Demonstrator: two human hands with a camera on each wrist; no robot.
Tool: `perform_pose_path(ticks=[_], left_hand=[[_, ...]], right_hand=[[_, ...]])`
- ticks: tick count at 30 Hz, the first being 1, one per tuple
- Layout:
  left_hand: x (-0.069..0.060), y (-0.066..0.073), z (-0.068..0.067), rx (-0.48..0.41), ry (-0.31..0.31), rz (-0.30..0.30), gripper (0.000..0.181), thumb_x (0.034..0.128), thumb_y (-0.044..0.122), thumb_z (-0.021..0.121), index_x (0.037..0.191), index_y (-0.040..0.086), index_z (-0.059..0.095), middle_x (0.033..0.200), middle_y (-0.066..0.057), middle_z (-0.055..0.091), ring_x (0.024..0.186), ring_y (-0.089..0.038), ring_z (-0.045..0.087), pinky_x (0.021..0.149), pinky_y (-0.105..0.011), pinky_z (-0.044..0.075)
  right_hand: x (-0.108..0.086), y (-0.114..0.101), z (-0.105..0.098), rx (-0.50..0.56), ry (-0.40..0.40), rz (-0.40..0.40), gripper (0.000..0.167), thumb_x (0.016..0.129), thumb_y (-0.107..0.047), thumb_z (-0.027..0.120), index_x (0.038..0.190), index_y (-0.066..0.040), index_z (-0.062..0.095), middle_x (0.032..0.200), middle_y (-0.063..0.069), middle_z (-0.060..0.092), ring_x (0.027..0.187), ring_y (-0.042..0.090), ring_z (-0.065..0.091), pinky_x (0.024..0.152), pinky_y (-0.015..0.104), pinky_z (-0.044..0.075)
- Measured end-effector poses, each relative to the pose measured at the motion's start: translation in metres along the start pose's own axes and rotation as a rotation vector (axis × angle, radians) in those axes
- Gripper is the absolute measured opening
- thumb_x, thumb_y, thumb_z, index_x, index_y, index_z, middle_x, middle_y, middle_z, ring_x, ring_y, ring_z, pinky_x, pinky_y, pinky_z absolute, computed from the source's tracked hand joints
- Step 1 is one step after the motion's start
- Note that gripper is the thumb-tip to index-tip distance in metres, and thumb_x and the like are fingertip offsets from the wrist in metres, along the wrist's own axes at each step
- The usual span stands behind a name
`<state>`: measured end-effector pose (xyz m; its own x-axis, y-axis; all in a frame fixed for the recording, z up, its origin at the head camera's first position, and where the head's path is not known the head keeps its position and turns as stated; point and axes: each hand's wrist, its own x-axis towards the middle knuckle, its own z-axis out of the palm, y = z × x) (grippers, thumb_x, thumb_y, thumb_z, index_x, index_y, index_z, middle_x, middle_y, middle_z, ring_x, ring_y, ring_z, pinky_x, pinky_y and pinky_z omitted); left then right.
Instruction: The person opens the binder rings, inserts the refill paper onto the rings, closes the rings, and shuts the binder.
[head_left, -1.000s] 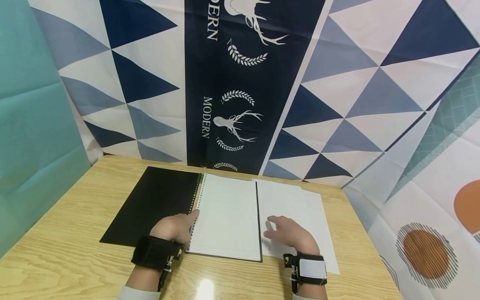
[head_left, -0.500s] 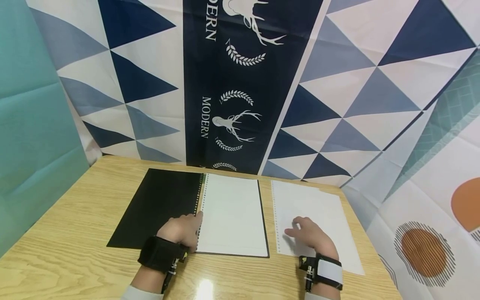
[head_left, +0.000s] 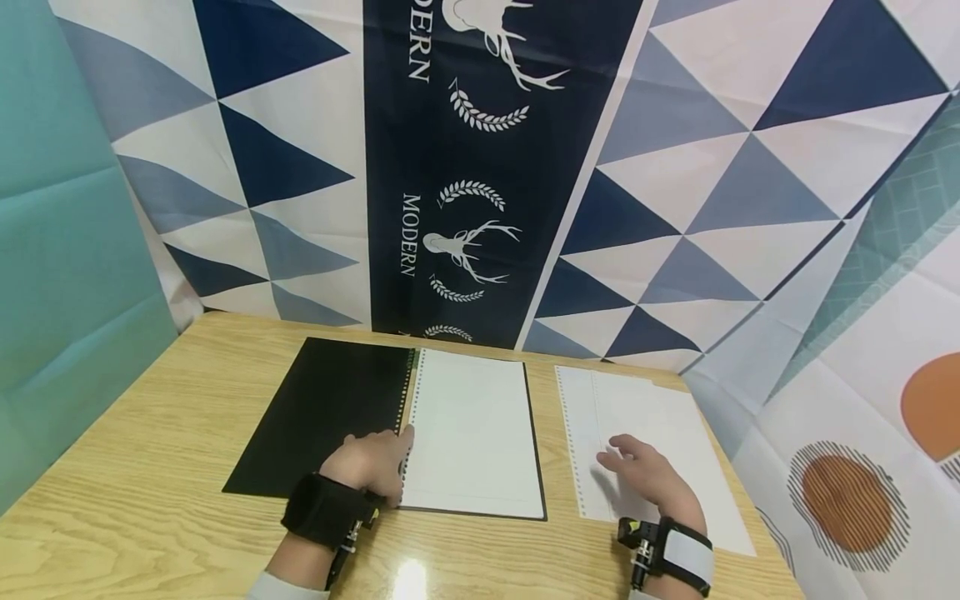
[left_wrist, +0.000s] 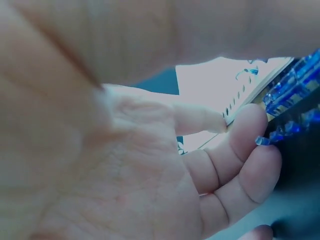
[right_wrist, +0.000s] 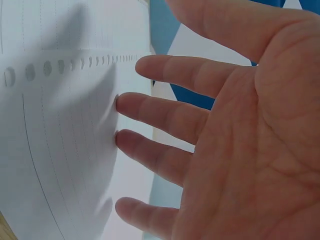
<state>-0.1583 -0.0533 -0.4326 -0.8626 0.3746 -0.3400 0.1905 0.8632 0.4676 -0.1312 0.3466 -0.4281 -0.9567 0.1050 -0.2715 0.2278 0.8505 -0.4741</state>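
An open loose-leaf binder lies on the table, its black cover point(head_left: 345, 387) on the left and white punched pages point(head_left: 476, 433) on the right. My left hand point(head_left: 367, 465) rests at the spine, fingers slightly bent. In the left wrist view, fingertips point(left_wrist: 250, 127) touch or lie very near the blue see-through rings point(left_wrist: 292, 80); part of the hand hides the rest. My right hand point(head_left: 648, 477) is over loose punched sheets point(head_left: 697, 433) right of the binder. Its fingers point(right_wrist: 165, 115) stretch out, spread, against the lined paper point(right_wrist: 55, 145).
The wooden table point(head_left: 127, 442) meets a patterned cloth backdrop point(head_left: 300, 167) at the back. A teal cloth point(head_left: 75, 208) hangs on the left, and a cloth with orange circles point(head_left: 840, 500) on the right. Bare wood shows between the binder and the sheets.
The loose sheets have slid right with my right hand, away from the binder, opening a gap. The binder and my left hand have shifted slightly right.
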Motion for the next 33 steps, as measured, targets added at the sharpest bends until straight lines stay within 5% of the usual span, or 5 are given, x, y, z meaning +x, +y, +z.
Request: perform_pose_path(ticks=[10,19,22,28,33], left_hand=[[0.003,0.008,0.005,0.052,-0.014,0.049,0.097,0.0676,0.009,0.084,0.154,0.005,0.04,0.146,-0.018,0.056,0.128,-0.033,0.054,0.111,-0.066,0.029],[0.002,0.01,0.007,0.042,-0.031,0.042,0.095,0.0691,0.01,0.085,0.153,0.004,0.041,0.148,-0.018,0.055,0.139,-0.038,0.049,0.115,-0.069,0.024],[0.002,0.011,0.008,0.043,-0.025,0.048,0.094,0.0681,0.009,0.085,0.152,0.004,0.042,0.146,-0.018,0.057,0.136,-0.038,0.051,0.114,-0.069,0.026],[0.002,0.013,0.008,0.046,-0.019,0.047,0.087,0.0689,0.006,0.083,0.148,0.004,0.047,0.138,-0.017,0.061,0.123,-0.033,0.056,0.111,-0.064,0.033],[-0.004,0.02,0.006,0.078,0.022,0.03,0.057,0.0735,0.003,0.08,0.126,0.005,0.06,0.107,-0.012,0.066,0.089,-0.028,0.053,0.085,-0.049,0.044]], right_hand=[[-0.019,0.015,-0.027,0.004,0.03,0.009,0.073,0.104,-0.051,0.048,0.149,0.007,0.038,0.15,0.038,0.041,0.135,0.057,0.043,0.102,0.063,0.044],[-0.045,0.071,-0.031,0.015,0.237,0.458,0.068,0.097,-0.045,0.056,0.119,0.02,0.05,0.11,0.04,0.056,0.097,0.048,0.057,0.083,0.056,0.052],[-0.046,0.082,-0.024,0.045,0.253,0.537,0.067,0.095,-0.048,0.059,0.111,0.016,0.052,0.108,0.042,0.052,0.1,0.053,0.054,0.081,0.061,0.052],[-0.043,0.091,-0.017,0.102,0.22,0.643,0.079,0.093,-0.047,0.059,0.13,0.018,0.036,0.13,0.056,0.024,0.128,0.072,0.023,0.105,0.081,0.028],[-0.044,0.091,-0.016,0.123,0.262,0.631,0.077,0.088,-0.037,0.068,0.127,0.022,0.038,0.127,0.057,0.026,0.123,0.073,0.026,0.098,0.077,0.037]])
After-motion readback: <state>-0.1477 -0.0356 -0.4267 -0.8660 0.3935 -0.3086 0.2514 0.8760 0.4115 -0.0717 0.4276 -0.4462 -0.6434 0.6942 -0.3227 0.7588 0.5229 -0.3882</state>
